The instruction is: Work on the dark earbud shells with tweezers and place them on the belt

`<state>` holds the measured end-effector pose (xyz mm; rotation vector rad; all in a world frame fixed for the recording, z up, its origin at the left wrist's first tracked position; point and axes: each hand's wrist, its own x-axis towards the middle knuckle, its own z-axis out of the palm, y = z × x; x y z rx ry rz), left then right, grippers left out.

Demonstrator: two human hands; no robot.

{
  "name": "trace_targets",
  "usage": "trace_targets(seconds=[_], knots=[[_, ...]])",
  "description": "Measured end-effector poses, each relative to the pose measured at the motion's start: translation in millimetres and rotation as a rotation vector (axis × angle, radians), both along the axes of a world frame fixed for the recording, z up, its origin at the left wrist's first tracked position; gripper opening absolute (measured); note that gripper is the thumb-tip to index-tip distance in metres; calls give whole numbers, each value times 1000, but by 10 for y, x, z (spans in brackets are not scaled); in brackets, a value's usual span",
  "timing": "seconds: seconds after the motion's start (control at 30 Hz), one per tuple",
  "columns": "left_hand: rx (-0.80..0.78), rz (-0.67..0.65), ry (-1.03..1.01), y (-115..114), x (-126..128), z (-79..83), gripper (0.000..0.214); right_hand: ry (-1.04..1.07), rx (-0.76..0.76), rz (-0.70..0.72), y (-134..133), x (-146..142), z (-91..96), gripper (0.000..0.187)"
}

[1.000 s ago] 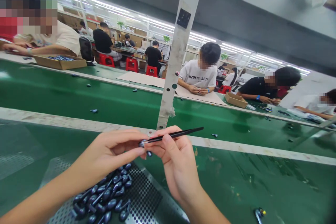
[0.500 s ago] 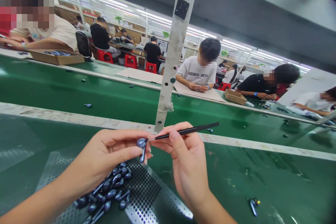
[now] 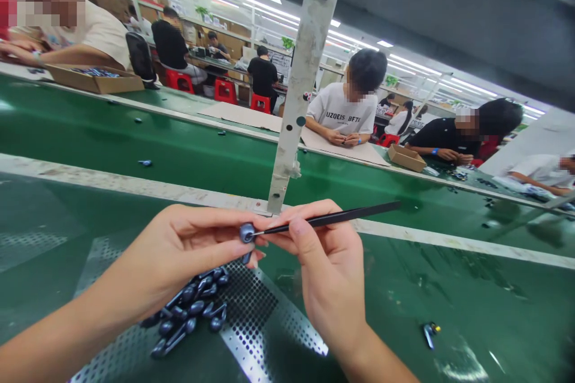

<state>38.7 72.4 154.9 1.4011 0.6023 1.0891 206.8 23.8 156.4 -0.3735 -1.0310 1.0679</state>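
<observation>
Pile of earbuds (image 3: 191,305): dark blue, lying on a perforated tray (image 3: 256,317), below the left hand.
Left hand (image 3: 179,251): fingers pressed together, pinching the earbud.
Earbud (image 3: 247,233): held between both hands, round head toward the view, stem now mostly hidden, turned from moments ago.
Pick (image 3: 332,219): thin, black, tip touching the earbud head.
Right hand (image 3: 327,275): pinching the pick like a pen.
Loose earbud (image 3: 429,334): alone on the green belt (image 3: 404,287), far right.

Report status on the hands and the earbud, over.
Left hand pinching dark blue earbud. Right hand holding slim black tool, tip at the earbud. Loose earbuds below, on perforated metal plate.
</observation>
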Motion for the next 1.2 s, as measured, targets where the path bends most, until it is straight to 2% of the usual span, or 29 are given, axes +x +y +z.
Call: trace_targets(seconds=[0.3, 0.43, 0.7, 1.0, 1.2], knots=[[2, 28, -6, -45, 8, 26, 22, -75, 67, -122, -5, -7, -29, 9], [6, 38, 13, -48, -13, -3, 23, -66, 55, -123, -19, -6, -32, 7], [15, 49, 22, -67, -22, 13, 23, -20, 45, -34, -29, -16, -13, 14], [-12, 51, 14, -58, -4, 23, 22, -38, 10, -78, -38, -12, -5, 11], [-26, 66, 11, -59, 1, 20, 23, -153, 32, -156, -42, 10, -4, 10]])
